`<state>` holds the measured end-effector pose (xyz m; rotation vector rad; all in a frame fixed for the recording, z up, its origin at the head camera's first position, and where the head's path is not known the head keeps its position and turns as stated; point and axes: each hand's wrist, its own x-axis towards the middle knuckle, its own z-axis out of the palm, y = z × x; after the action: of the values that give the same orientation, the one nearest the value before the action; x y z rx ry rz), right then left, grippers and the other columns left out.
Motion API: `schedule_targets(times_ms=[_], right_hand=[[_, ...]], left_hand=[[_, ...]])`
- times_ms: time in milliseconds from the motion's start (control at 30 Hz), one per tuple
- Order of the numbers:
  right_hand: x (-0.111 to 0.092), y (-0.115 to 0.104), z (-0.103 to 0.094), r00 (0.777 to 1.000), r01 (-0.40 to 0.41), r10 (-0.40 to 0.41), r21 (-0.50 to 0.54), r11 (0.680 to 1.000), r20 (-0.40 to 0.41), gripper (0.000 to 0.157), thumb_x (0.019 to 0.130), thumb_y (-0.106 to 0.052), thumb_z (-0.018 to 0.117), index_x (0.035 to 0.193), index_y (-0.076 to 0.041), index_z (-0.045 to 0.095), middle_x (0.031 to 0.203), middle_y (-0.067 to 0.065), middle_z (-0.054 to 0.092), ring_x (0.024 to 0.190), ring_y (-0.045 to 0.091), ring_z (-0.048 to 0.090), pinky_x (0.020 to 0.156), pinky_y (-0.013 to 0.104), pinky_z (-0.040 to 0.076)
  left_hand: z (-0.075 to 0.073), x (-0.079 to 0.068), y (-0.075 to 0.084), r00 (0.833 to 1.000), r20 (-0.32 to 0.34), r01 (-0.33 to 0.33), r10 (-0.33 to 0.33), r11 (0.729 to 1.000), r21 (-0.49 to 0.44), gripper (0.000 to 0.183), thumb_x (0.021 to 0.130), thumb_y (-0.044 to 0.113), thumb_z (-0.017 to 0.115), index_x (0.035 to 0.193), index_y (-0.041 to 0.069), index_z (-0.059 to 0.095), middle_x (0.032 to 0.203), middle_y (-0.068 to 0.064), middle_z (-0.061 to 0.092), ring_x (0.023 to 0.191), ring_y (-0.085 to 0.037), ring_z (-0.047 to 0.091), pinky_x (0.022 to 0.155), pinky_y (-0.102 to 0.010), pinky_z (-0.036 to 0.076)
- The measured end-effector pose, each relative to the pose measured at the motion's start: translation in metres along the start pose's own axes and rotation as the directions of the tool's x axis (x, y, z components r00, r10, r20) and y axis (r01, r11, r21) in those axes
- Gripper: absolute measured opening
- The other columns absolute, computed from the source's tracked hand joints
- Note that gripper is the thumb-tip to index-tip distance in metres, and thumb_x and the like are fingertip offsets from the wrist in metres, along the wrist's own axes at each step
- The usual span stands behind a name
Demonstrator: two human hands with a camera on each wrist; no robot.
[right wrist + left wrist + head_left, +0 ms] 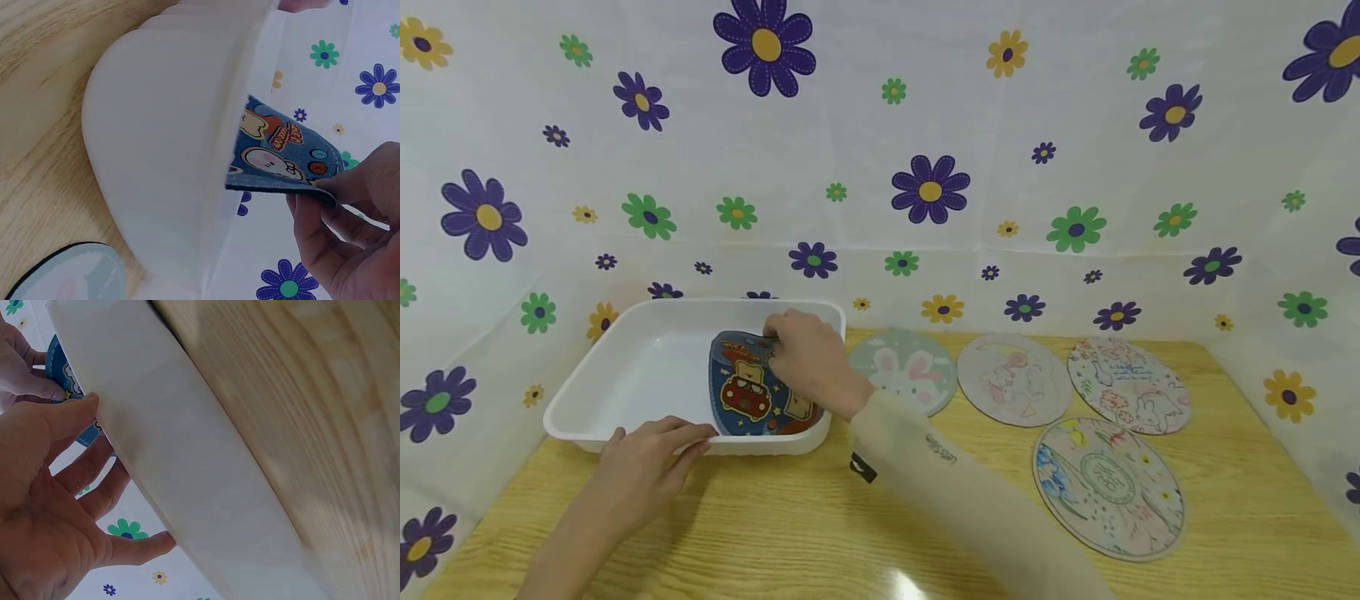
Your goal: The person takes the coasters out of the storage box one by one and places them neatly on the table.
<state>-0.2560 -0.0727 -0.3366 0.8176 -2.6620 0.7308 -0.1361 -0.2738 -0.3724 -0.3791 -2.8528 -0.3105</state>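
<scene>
A dark blue mouse pad [748, 392] with cartoon prints and a black underside stands partly inside a white plastic basin [625, 367], its surface curved. My right hand [808, 354] pinches its edge between thumb and fingers, clearest in the right wrist view, where part of the pad [275, 150] is hidden behind the basin wall. At the basin's near rim, my left hand [647, 462] holds on, the thumb on the outer side and several fingers reaching over, as the left wrist view shows. Beside the basin lies a green round mouse pad [936, 362] with a rabbit face.
More round mouse pads lie to the right on the wooden table [790, 533]: a pale pink one [1015, 379], a white one with sketches [1127, 385] and a floral one [1108, 487] nearer the front. A flower-printed cloth [850, 125] surrounds the table's back and sides.
</scene>
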Motion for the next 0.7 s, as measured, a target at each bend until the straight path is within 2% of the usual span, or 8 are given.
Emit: schedule_targets(times_ms=[200,400,467,567,700], right_hand=[[-0.002,0.001,-0.012,0.999,-0.052,0.053,0.127,0.991,-0.008,0.019,0.082,-0.003,0.057,0.094,-0.014,0.068,0.088,-0.004,0.07,0.063,0.007,0.054,0.054,0.015,0.041],[-0.006,0.004,-0.021,0.989,-0.142,0.148,0.288,0.947,0.001,0.019,0.089,-0.003,0.053,0.098,-0.011,0.068,0.093,0.004,0.072,0.058,0.007,0.055,0.047,0.016,0.04],[-0.007,0.006,-0.023,0.985,-0.163,0.174,0.329,0.93,-0.004,0.018,0.09,-0.004,0.053,0.099,-0.01,0.068,0.093,0.005,0.072,0.057,0.007,0.056,0.046,0.016,0.041],[-0.009,0.009,-0.025,0.975,-0.204,0.22,0.426,0.881,0.01,0.017,0.092,-0.005,0.052,0.101,-0.009,0.066,0.096,0.009,0.071,0.055,0.009,0.06,0.045,0.017,0.047],[-0.013,0.013,-0.027,0.958,-0.249,0.287,0.576,0.778,0.027,0.017,0.093,-0.004,0.051,0.104,-0.007,0.063,0.098,0.012,0.068,0.057,0.013,0.064,0.046,0.025,0.054]], left_hand=[[-0.001,-0.002,0.001,1.0,-0.02,-0.021,0.021,1.0,0.007,0.018,0.087,0.019,0.067,0.104,0.02,0.072,0.097,-0.001,0.072,0.095,-0.033,0.065,0.082,-0.077,0.036],[0.003,-0.005,0.002,0.985,-0.134,-0.098,0.106,0.993,0.067,0.018,0.082,0.019,0.072,0.1,0.02,0.073,0.092,0.001,0.071,0.085,-0.027,0.065,0.072,-0.057,0.049],[0.004,-0.006,0.002,0.981,-0.152,-0.11,0.122,0.99,0.083,0.017,0.081,0.02,0.073,0.098,0.02,0.073,0.091,0.0,0.07,0.083,-0.026,0.064,0.067,-0.055,0.051],[0.005,-0.005,0.004,0.979,-0.158,-0.113,0.127,0.989,0.094,0.016,0.081,0.02,0.074,0.097,0.02,0.073,0.09,0.0,0.068,0.082,-0.026,0.063,0.061,-0.051,0.052],[0.008,-0.004,0.005,0.972,-0.186,-0.123,0.14,0.987,0.104,0.014,0.08,0.02,0.074,0.094,0.021,0.072,0.087,0.001,0.066,0.079,-0.024,0.061,0.054,-0.045,0.049]])
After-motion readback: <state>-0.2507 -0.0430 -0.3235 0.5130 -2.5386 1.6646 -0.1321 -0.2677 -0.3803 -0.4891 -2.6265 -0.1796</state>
